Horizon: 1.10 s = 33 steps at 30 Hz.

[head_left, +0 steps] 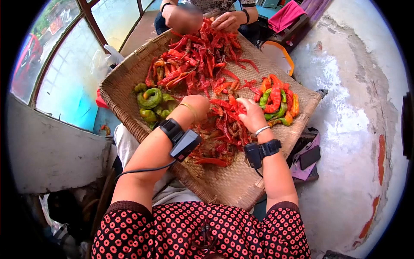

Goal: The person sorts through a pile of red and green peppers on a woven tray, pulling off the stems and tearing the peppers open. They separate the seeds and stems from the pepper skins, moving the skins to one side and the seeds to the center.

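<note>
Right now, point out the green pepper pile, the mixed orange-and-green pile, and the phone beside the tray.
green pepper pile [152, 102], head view, on the big curled pepper.
mixed orange-and-green pile [278, 101], head view, at the pile's middle.
phone [309, 157], head view, on its dark face.

Single head cam, fisheye, looking forward and steeply down from close above the woven tray [224, 181]. Tray fills frame centre; wearer's forearms enter from the bottom, a co-worker sits at top edge.

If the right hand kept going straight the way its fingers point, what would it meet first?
The right hand already rests on the red chili peppers; its fingers point up-left, so more of that red pile likely comes first, though depth is unclear.
</note>
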Available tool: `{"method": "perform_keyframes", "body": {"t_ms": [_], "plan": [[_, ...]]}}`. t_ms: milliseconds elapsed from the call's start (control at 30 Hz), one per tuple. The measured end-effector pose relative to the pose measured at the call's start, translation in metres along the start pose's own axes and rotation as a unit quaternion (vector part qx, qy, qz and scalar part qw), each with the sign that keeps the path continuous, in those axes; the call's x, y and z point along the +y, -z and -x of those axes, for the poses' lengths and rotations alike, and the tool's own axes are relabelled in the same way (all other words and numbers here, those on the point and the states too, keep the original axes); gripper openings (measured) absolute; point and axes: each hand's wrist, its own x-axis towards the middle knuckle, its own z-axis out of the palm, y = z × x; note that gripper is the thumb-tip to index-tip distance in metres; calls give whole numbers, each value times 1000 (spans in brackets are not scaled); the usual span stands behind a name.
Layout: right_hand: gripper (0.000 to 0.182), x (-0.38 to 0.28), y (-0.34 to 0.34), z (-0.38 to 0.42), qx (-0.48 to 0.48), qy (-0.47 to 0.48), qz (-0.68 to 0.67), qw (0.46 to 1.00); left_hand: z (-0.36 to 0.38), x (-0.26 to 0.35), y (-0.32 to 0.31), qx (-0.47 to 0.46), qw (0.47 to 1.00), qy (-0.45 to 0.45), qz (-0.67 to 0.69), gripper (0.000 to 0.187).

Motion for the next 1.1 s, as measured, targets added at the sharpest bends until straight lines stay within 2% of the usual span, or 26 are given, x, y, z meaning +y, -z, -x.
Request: {"method": "perform_keyframes", "body": {"t_ms": [33,100,133,167,233,300,367,400,467,500,567,633,700,767,833,867,933,967,1033,1067,1100], "plan": [[31,3,-3,-2,10,-2,-38,999,-1,-2,-5,-2,1000,6,2,22],[35,6,3,-4,-25,-62,-73,995,-3,-8,-12,84,996,-18,6,19],[33,10,6,-4,-5,-38,-85,996,-5,-7,-12,67,998,15,7,19],[33,17,15,1,-3,-47,-76,996,-8,-11,-12,48,999,-3,19,19],[32,11,25,-4,4,-48,-174,984,-5,-12,-11,81,997,-8,15,18],[30,14,31,-11,50,-116,-275,953,-4,-15,-13,84,996,5,12,17],[32,17,25,-23,225,11,-286,931,-7,-13,-14,90,996,-2,9,16],[32,16,26,-24,228,7,-283,932,-7,-12,-14,105,994,2,17,16],[28,11,27,-28,326,67,-21,943,-6,-13,-10,114,993,-7,31,15],[28,14,25,-26,325,67,-21,943,-6,-14,-8,114,993,-6,31,15],[28,25,14,-17,51,10,19,998,-5,-16,-6,143,986,-23,77,16],[31,11,6,-13,-108,-52,137,983,-1,-14,-1,162,981,-54,92,14],[31,0,3,-7,-108,-62,159,979,7,-10,9,62,942,-79,321,14],[30,-3,3,-6,-104,-76,202,971,10,-6,13,50,927,-95,359,11],[31,-7,8,-5,-95,-88,202,971,10,-7,14,22,878,-134,460,9],[30,-4,11,-5,-111,-105,173,973,10,-8,14,23,877,-134,460,9],[30,2,18,-5,-115,-115,117,980,9,-9,13,20,830,-135,542,10],[30,4,21,-5,-116,-114,119,980,8,-10,12,21,829,-135,543,10],[31,10,27,-5,22,-131,-50,990,6,-10,10,47,829,-137,541,13],[31,22,23,-8,91,-100,-129,982,7,-10,10,49,828,-136,542,13],[30,25,24,-11,113,-109,-193,969,7,-9,11,32,847,-130,514,13]]}}
